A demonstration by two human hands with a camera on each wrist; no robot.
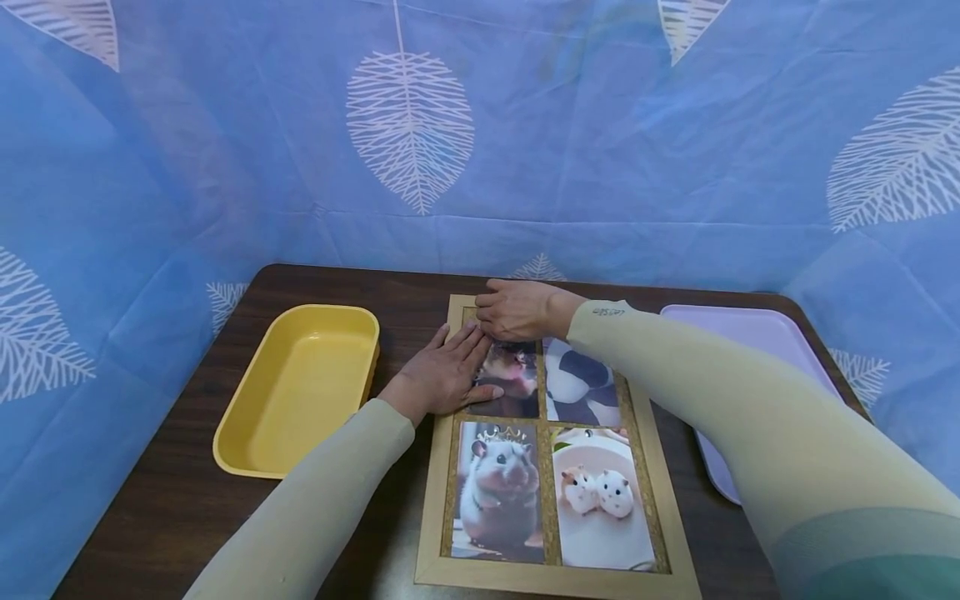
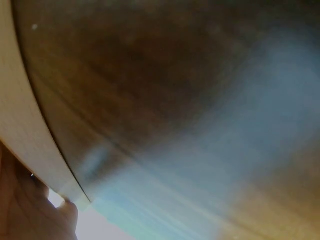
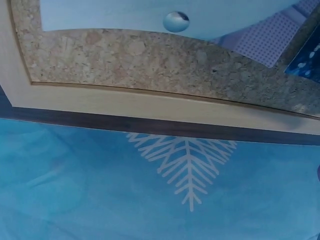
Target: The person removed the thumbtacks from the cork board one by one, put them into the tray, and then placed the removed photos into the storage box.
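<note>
four photos sit in the cork board (image 1: 546, 500) in front of you, its pale wooden frame lying flat on the dark table (image 1: 172, 500). nearest you are the crowned hamster photo (image 1: 498, 492) and the two white hamsters photo (image 1: 600, 496), both lying square in their places. just beyond them, your left hand (image 1: 442, 377) lies flat with its fingers straight and together, pressing on the left edge of the dark hamster photo (image 1: 510, 379) at the board's far left. your right hand (image 1: 517, 310) reaches over the far edge of the frame, its fingers curled down at that photo's top corner; you cannot tell from here whether they pinch a pin or only the paper. a round silver pin head (image 3: 176, 21) shows in the right wrist view, set in the top of a photo above the cork. judging by this, you are working at the top fastening of the far left photo while the left hand steadies it. the next move calls for a firm, straight grip at that corner, with the left palm holding the paper from sliding. the yellow tray (image 1: 300, 387) sits left of the board, the lilac tray (image 1: 750, 367) right, the blue leaf cloth (image 1: 408, 125) behind.
</note>
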